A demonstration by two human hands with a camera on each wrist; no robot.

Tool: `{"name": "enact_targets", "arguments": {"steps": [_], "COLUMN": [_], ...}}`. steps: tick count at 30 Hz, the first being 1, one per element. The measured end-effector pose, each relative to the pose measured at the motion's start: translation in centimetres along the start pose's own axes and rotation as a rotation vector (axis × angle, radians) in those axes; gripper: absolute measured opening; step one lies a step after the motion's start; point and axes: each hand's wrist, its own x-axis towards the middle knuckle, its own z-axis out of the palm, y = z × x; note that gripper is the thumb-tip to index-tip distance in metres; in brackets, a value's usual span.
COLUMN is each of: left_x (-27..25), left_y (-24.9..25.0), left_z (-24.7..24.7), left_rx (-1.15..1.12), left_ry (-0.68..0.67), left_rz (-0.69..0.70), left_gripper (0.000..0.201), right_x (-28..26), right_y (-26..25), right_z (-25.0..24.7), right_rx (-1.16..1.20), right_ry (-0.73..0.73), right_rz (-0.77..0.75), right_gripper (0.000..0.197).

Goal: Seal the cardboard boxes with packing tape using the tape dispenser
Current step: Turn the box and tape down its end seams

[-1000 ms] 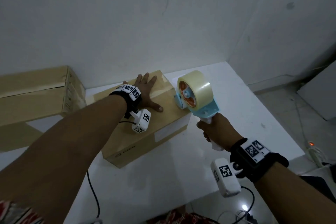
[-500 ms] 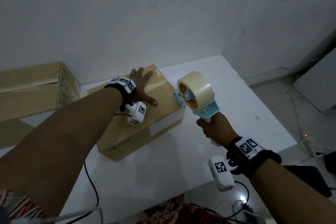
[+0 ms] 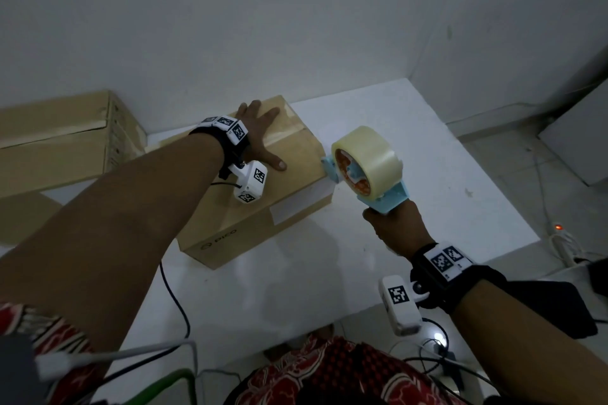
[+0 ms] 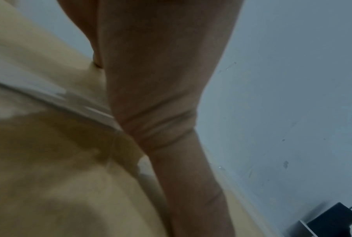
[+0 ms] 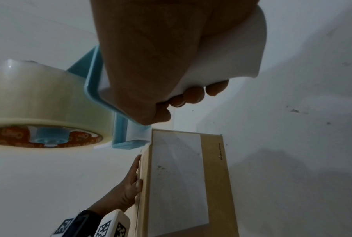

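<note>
Tape dispenser (image 3: 368, 171): light blue plastic frame, white handle, a fat roll of clear glossy packing tape (image 3: 371, 154) on an orange-printed core. We see it held off the white table (image 3: 444, 174), its nose just at the top right edge of the small cardboard box (image 3: 250, 207); whether it touches, we cannot tell. It runs handle-low near the person, nose pointing left toward the box. Right hand (image 3: 396, 228) grip: fingers wrapped tight round the handle. Left hand (image 3: 260, 138) lies flat, fingers straight, palm down on the box top near the taped centre seam. Box: matte brown, rectangular, white label on its right end, long axis running diagonally, near-left to far-right. A larger cardboard box (image 3: 59, 141) sits to the left, apart.
</note>
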Motion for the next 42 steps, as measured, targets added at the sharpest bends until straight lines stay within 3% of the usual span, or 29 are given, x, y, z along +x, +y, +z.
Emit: {"name": "enact_targets", "arguments": {"steps": [4,9,14,16,19,21,23,26,31,38,42], "left_x": [0.2,0.0,-0.6,-0.8,-0.5,-0.3,-0.3,-0.1,-0.8,-0.5,0.6], "left_y": [0.1,0.3,0.5,0.4,0.3,0.0,0.4,0.8,1.0,1.2,1.4], "left_z": [-0.1,0.0,0.1,0.1,0.2,0.1,0.1,-0.1,0.7,0.1,-0.4], "left_rx": [0.0,-0.004,-0.018,0.001,-0.007,-0.009,-0.022,-0.058,-0.056,-0.076,-0.031], "left_ry": [0.01,0.02,0.012,0.016,0.007,0.03,0.009,0.076,0.117,0.121,0.144], "left_rz": [-0.001,0.003,0.014,0.02,0.032,0.028,0.017,0.007,-0.015,-0.089,-0.069], "left_gripper": [0.163,0.161,0.144,0.146,0.145,0.148,0.149,0.144,0.124,0.101,0.101], "right_x": [-1.1,-2.3,-0.8,0.1,-0.9,-0.9,-0.4,1.1,3.0,5.6,6.8], "right_y": [1.4,1.9,1.7,2.5,5.1,6.2,6.9,5.5,-0.6,-5.4,-5.9], "right_z": [-0.3,-0.5,0.4,0.8,-0.3,-1.2,-1.7,-1.4,1.8,5.7,6.9], "right_rx": [-0.013,-0.129,-0.177,-0.239,-0.388,-0.373,-0.21,0.099,0.486,0.685,0.763], "right_ry": [0.012,0.006,0.018,-0.029,-0.121,-0.078,0.021,0.141,0.092,0.077,0.145], "right_rz": [0.029,-0.053,-0.061,-0.015,0.064,0.037,0.078,0.238,0.207,0.308,0.44], "right_gripper": [0.033,0.038,0.044,0.038,0.009,0.017,0.012,0.025,0.034,0.05,0.039]}}
